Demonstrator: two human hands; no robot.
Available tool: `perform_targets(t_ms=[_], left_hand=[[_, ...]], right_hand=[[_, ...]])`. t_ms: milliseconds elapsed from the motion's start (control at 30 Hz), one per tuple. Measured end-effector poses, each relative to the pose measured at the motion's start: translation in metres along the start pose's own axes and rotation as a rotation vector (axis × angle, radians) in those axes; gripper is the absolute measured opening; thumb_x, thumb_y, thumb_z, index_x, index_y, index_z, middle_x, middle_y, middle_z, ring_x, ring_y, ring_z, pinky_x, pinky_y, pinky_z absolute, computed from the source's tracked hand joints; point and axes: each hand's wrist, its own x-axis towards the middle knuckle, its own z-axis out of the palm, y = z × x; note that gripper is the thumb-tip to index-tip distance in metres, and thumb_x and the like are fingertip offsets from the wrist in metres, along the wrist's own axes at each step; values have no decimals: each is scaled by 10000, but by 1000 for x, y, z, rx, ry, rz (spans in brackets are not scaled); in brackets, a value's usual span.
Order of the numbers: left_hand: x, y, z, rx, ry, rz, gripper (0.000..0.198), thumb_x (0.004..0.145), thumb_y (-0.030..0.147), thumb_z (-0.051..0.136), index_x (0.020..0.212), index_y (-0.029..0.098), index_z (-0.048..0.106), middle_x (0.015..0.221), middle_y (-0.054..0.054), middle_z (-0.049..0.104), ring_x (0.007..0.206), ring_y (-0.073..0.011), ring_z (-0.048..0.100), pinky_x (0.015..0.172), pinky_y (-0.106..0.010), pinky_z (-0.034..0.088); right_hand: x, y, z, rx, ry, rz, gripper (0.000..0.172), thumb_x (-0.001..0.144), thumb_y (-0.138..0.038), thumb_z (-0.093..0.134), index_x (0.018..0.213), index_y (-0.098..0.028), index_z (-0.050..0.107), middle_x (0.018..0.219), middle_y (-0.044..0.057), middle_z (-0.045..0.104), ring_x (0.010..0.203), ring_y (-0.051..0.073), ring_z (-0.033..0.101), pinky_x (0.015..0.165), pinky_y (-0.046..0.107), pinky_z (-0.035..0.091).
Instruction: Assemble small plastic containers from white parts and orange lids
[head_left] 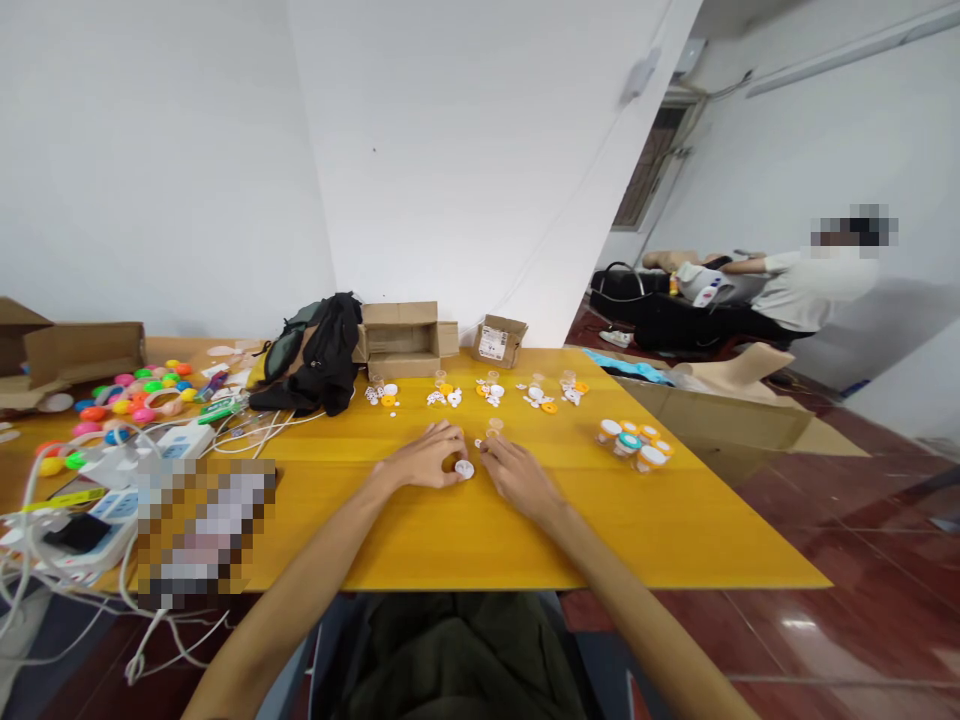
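Observation:
My left hand (429, 456) is curled on the table, thumb and fingers closed around the edge of a small round white lid-like part (465, 469). Close by on the right, my right hand (517, 478) has its fingertips pressed together, palm down. A tiny white piece (478, 442) shows at those fingertips; whether it is gripped or lies on the table, I cannot tell. Just beyond the right fingers stands a small clear plastic cup (495, 425). Further back lie piles of small white pieces (435, 398) with yellow rings (550, 408) and clear cups (538, 380).
Lidded jars (628, 443) are grouped on the right. Cardboard boxes (401, 360) and a dark bag (334, 350) line the back. On the left are colourful toys (142, 395), a power strip (112, 520), cables and a blurred phone (214, 525). A person (814, 280) sits beyond, right.

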Motion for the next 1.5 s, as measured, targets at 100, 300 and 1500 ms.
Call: perform_targets(t_ms=[100,300,1500], left_hand=[[0,-1,0,6,6,-1,76,807,243,627,877,219,613,1057,-52,551,1036,-243,485,960,-397,387],[0,-2,2,13,21,15,75,821,264,625,884,222,620,1055,-49,554,1033,-242,472,940,-390,391],[2,-7,5,-12,29,19,151,845,331,636,951,224,642,1102,-56,568,1070,-248,471,953,-394,386]], right_hand=[[0,2,2,21,26,2,297,886,-25,448,986,-200,667,981,100,665,954,227,624,804,336,527],[2,-7,-2,285,145,139,227,941,-124,441,894,-234,634,972,62,660,900,194,638,789,317,525],[-2,-23,-7,194,110,10,376,815,-24,484,1056,-246,668,1078,89,595,844,209,582,779,351,529]])
